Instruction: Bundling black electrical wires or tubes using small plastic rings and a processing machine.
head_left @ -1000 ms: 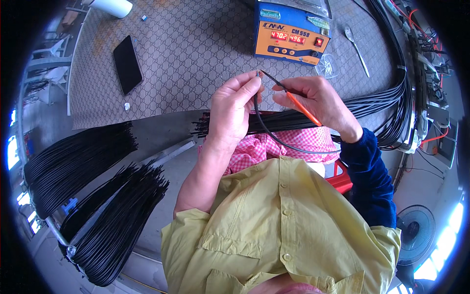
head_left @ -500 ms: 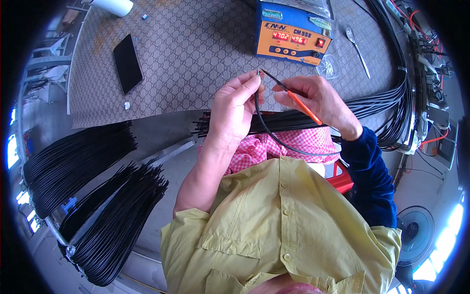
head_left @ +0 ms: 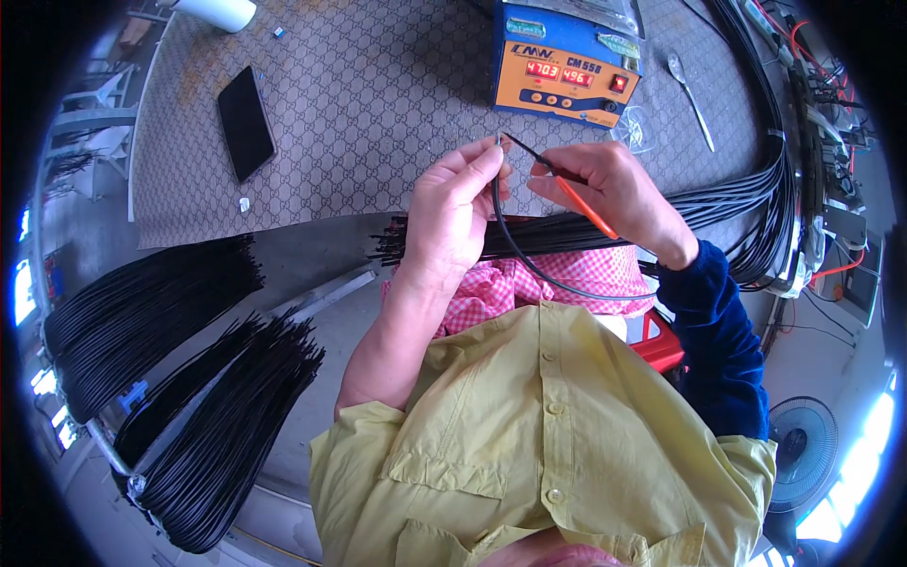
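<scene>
My left hand (head_left: 452, 203) pinches a black cable (head_left: 508, 231) near its end between thumb and fingers. From there the cable bows down and to the right across my lap. In my right hand (head_left: 614, 189) is an orange-handled tool (head_left: 588, 208) with a slim black shaft, gripped between thumb and fingers. Its tip meets the cable end right at my left fingertips; what exactly it touches there is too small to make out. A thick bundle of black cables (head_left: 699, 210) lies just beyond my lap, below my right hand.
On the patterned table (head_left: 359, 123) stand a blue and orange device with lit displays (head_left: 567, 76), a dark phone (head_left: 248, 123), a spoon (head_left: 692, 99) and a white roll (head_left: 217, 11). Cable bundles (head_left: 227, 425) hang at the left. A fan (head_left: 801, 444) stands at right.
My right hand has tilted and shifted very slightly, and the orange handle with it. My left hand and the cable stay in place.
</scene>
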The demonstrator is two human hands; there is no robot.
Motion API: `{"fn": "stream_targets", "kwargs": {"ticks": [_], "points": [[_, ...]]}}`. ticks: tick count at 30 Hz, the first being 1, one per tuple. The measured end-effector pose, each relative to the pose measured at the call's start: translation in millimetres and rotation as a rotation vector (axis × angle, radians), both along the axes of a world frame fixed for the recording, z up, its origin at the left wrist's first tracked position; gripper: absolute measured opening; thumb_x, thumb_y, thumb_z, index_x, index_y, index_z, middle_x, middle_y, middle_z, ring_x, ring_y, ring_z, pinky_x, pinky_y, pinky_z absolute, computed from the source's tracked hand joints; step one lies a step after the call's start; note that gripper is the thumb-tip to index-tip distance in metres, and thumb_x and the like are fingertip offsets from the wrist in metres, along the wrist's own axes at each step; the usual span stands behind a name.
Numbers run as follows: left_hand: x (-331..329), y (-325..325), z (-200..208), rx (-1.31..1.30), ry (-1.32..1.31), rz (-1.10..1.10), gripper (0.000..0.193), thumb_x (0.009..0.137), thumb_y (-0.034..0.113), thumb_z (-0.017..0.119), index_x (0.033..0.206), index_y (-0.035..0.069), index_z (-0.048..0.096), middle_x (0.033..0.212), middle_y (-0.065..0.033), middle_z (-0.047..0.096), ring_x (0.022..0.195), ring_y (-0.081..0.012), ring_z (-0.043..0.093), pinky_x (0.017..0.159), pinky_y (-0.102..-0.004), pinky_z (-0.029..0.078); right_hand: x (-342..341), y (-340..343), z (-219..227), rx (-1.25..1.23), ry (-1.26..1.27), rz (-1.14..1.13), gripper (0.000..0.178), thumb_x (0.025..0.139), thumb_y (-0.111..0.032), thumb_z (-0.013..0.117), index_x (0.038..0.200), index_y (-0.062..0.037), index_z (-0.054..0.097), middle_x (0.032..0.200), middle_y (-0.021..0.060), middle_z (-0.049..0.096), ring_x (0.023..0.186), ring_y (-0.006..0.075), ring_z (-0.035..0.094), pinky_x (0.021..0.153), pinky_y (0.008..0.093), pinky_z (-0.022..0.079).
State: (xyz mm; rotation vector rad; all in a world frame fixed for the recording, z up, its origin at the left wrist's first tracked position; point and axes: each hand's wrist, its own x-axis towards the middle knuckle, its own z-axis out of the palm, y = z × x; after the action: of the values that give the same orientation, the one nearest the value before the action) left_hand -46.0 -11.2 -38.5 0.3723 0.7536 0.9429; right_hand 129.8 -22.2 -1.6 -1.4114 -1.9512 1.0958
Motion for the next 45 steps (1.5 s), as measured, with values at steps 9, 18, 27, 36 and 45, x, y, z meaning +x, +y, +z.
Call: {"fn": "stream_targets", "kwargs": {"ticks": [9, 18, 27, 36, 45], "points": [[-3, -1, 1, 0.028, 0.010, 0.013, 0.021, 0.083, 0.010, 0.054, 0.099, -0.003, 0.056, 0.079, -0.0049, 0.057, 0.067, -0.0085, 0.051, 0.061, -0.0197, 0.042, 3, -4, 7, -0.246, 0.198, -0.123, 0.045, 0.072, -0.041, 0.065, 0.084, 0.0012, 0.057, 0.062, 0.0011, 0.050, 0.054, 0.0073, 0.048, 0.046, 0.0215, 0.039], [-3, -1, 4, 0.068, -0.005, -0.013, 0.020, 0.083, 0.008, 0.053, 0.099, -0.003, 0.056, 0.077, -0.0043, 0.056, 0.067, -0.0081, 0.049, 0.063, -0.0193, 0.041, 0, -4, 17, -0.449, 0.249, -0.045, 0.037, 0.078, -0.038, 0.060, 0.084, -0.0016, 0.058, 0.053, -0.0069, 0.040, 0.043, 0.0002, 0.033, 0.039, 0.0169, 0.024], [-2, -2, 5, 0.078, 0.022, -0.008, 0.020, 0.082, 0.008, 0.055, 0.099, -0.003, 0.056, 0.076, -0.0043, 0.056, 0.066, -0.0083, 0.048, 0.063, -0.0195, 0.040, -2, -4, 19, -0.459, 0.222, -0.072, 0.038, 0.076, -0.038, 0.062, 0.071, -0.0004, 0.057, 0.054, -0.0038, 0.039, 0.053, 0.0053, 0.034, 0.046, 0.0237, 0.029], [-1, -2, 6, 0.083, 0.035, 0.008, 0.019, 0.082, 0.008, 0.055, 0.098, -0.002, 0.057, 0.077, -0.0045, 0.057, 0.067, -0.0079, 0.049, 0.063, -0.0191, 0.040, -6, -7, 4, -0.308, 0.233, -0.086, 0.039, 0.077, -0.036, 0.062, 0.069, 0.0004, 0.054, 0.054, -0.0025, 0.038, 0.054, 0.0059, 0.034, 0.047, 0.0243, 0.030], [0, -3, 7, 0.068, 0.051, 0.036, 0.018, 0.082, 0.006, 0.055, 0.098, -0.002, 0.057, 0.078, -0.0045, 0.058, 0.068, -0.0077, 0.051, 0.063, -0.0192, 0.040, -6, -6, 3, -0.285, 0.173, -0.077, 0.038, 0.078, -0.035, 0.062, 0.069, 0.0011, 0.054, 0.055, -0.0019, 0.039, 0.054, 0.0065, 0.034, 0.047, 0.0244, 0.031]]}}
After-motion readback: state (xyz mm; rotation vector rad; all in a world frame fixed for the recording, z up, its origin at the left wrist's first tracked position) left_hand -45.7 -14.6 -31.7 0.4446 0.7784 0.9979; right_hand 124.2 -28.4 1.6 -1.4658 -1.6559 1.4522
